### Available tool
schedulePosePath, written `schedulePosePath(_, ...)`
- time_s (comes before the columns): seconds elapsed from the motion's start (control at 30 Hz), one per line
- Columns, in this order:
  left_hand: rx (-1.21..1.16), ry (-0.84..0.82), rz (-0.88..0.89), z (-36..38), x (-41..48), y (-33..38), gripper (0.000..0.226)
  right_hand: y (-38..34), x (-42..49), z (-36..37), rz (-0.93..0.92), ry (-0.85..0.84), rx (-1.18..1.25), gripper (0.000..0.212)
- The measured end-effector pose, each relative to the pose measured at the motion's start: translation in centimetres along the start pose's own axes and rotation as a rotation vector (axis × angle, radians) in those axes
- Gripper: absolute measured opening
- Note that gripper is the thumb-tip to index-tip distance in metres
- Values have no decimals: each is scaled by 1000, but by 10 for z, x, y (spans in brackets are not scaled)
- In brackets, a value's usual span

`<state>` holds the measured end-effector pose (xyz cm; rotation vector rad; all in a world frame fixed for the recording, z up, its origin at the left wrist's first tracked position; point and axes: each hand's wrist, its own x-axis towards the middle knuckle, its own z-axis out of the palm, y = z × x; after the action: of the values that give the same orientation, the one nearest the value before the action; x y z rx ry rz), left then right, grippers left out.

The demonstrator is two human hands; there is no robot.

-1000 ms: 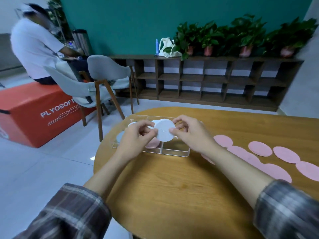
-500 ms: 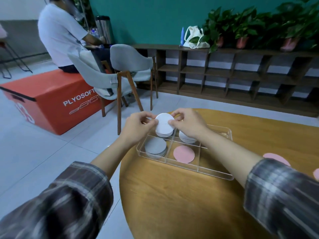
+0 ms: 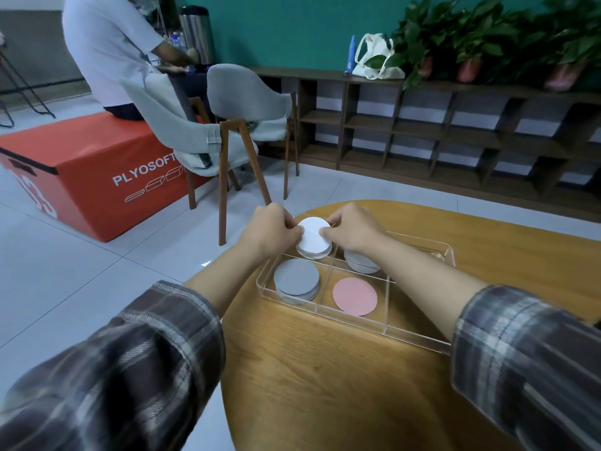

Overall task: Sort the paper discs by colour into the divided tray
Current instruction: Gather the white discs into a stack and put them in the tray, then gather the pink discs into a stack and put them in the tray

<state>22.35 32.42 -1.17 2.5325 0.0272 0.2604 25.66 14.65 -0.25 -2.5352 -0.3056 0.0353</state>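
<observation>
The left hand and right hand each pinched an edge of the white disc over the far-left compartment of the clear tray on the wooden counter. Beyond lay a tiled floor, grey chairs, an orange box and shelving.

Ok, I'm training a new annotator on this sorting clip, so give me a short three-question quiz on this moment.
1. True or false: the pink disc lies in the same compartment as the grey stack.
2. The white disc is held by: A) the left hand alone, B) the right hand alone, C) both hands.
3. Fill in: the clear tray stands on a wooden ____.
Key: 1 false; 2 C; 3 table.
</observation>
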Motion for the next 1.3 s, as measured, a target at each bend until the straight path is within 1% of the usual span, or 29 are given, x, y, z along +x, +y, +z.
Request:
schedulePosePath(0.17,64,33,-8,7,1,0,17,3,-2,7,9,32,-2,21)
schedulePosePath(0.3,55,59,-8,12,-1,-3,21,4,-6,10,15,73,-37,23)
schedulePosePath(0.4,48,54,-14,10,-3,-4,21,4,-4,8,5,58,-31,25)
schedulePosePath(0.5,37,48,-13,10,-1,-4,20,5,-2,8,0,21,-83,18)
schedulePosePath(0.53,33,43,-13,10,-1,-4,20,5,-2,9,1,6,-109,18)
schedulePosePath(0.6,40,25,-14,11,0,-4,19,4,-3,10,6,-29,-162,27)
schedulePosePath(0.7,77,7,-22,13,2,-5,18,5,-2,12,5,-59,-207,29)
schedulePosePath(0.77,109,-6,-27,14,4,-3,17,5,-2,14,3,-65,-229,33)
schedulePosePath(0.8,128,-10,-28,14,5,-2,17,4,-3,14,0,-66,-237,32)
schedulePosePath(0.87,178,-10,-29,13,6,1,21,4,-4,12,-27,-49,-250,22)
schedulePosePath(0.9,200,-1,-28,11,5,3,24,5,-5,10,-51,-27,-240,22)
schedulePosePath(0.93,213,14,-21,9,4,5,26,8,-7,8,-72,0,-217,27)
schedulePosePath(1.0,215,48,28,3,-2,11,30,12,-15,-1,-100,40,-145,36)
schedulePosePath(1.07,160,49,127,-6,-12,24,40,17,-27,-15,-143,38,-82,36)
schedulePosePath(1.13,72,-27,250,-14,-28,43,52,24,-44,-33,-197,11,-15,35)
schedulePosePath(1.2,69,-114,343,-17,-43,65,55,34,-65,-52,-228,-4,18,36)
schedulePosePath(1.3,84,-176,393,-15,-59,97,58,57,-97,-84,-224,15,21,40)
